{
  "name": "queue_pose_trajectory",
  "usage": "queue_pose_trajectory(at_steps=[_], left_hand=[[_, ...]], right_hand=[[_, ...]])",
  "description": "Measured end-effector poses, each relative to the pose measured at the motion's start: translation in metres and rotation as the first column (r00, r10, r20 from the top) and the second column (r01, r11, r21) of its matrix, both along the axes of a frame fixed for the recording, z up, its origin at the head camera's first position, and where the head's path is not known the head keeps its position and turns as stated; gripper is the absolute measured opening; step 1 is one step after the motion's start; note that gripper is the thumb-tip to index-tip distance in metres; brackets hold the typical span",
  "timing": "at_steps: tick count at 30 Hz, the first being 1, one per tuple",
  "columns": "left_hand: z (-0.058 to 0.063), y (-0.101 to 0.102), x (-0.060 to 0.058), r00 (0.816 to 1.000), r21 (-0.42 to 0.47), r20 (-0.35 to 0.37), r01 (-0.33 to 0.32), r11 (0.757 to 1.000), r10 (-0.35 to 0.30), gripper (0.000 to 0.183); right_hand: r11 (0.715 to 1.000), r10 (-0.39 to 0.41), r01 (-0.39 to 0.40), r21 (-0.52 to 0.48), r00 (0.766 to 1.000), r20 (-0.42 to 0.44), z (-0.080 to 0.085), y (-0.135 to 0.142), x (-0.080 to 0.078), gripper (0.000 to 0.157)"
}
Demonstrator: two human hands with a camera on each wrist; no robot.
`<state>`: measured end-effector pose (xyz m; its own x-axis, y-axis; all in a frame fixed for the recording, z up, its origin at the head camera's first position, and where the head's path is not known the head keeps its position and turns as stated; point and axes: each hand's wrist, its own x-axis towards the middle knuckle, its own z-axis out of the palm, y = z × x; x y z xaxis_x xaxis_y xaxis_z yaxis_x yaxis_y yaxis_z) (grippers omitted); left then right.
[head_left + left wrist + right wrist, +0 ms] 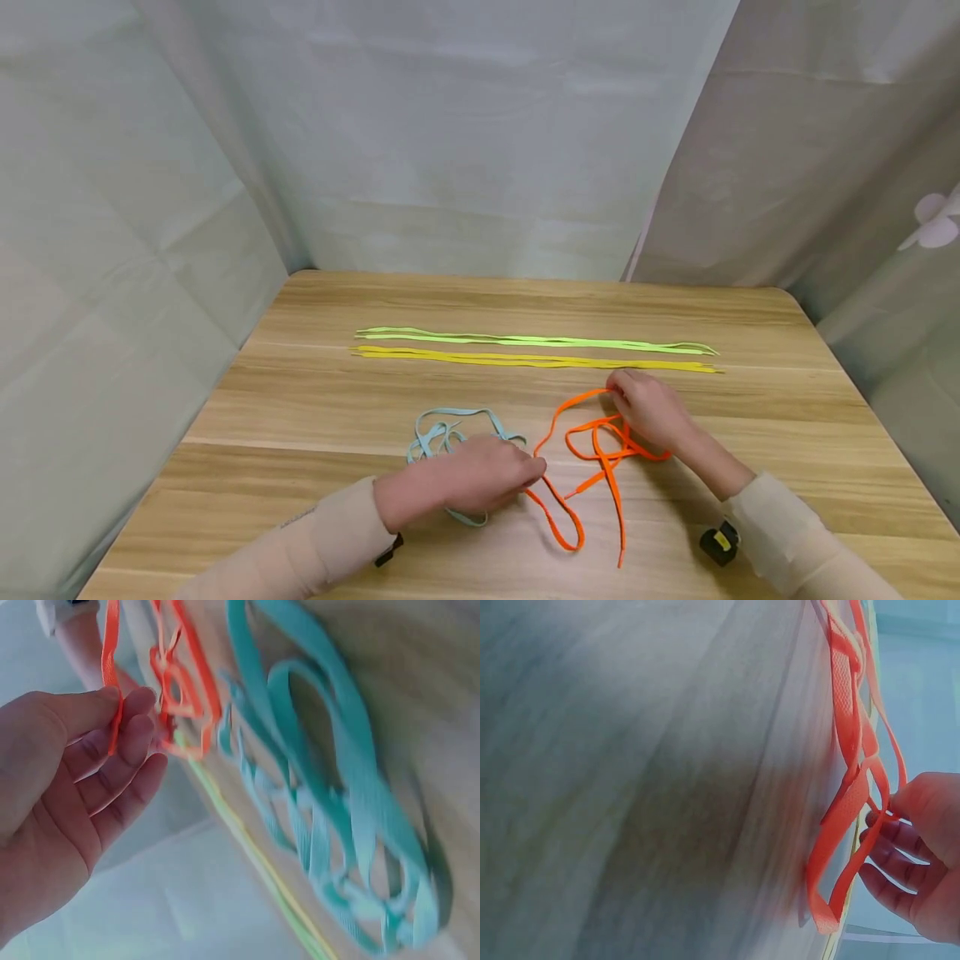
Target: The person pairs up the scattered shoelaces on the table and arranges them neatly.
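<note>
An orange shoelace (617, 502) lies in loose loops on the table, with a strand stretched between both hands. My left hand (489, 475) pinches that strand between thumb and index finger; the left wrist view shows the orange lace (111, 664) running through the pinch. Further right and farther back, my right hand (651, 410) pinches another part of the same strand. From the right wrist, orange loops (845, 697) hang beside the fingertips. Beneath and behind the left hand is a tangled light blue shoelace (453, 411), partly hidden by that hand.
Two straightened lace bundles lie side by side across the back of the wooden table (285, 492): a neon green one (600, 343) and a yellow one (450, 357). Pale cloth (480, 150) hangs behind the table. A black device (720, 543) shows under the right wrist.
</note>
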<state>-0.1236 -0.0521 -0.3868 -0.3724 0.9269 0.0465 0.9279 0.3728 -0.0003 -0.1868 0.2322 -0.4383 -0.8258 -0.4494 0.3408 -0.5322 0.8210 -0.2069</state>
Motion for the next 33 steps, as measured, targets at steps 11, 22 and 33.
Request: queue_pose_trajectory(at_steps=[11,22,33], left_hand=[[0.027,-0.042,-0.021,0.994,0.228,0.064,-0.098,0.969,0.086,0.014],[0.044,-0.078,-0.034,0.986,0.295,0.034,-0.166,0.941,0.164,0.009],[0.035,-0.122,-0.052,0.918,0.297,0.089,-0.394,0.870,0.385,0.011]], right_hand=[[0.999,0.025,-0.025,-0.033,1.000,-0.017,0.002,0.006,0.002,0.009],[1.000,-0.002,0.002,-0.025,1.000,-0.006,0.006,0.016,0.004,0.009],[1.000,-0.026,0.026,0.004,1.000,0.015,0.001,0.025,0.006,0.008]])
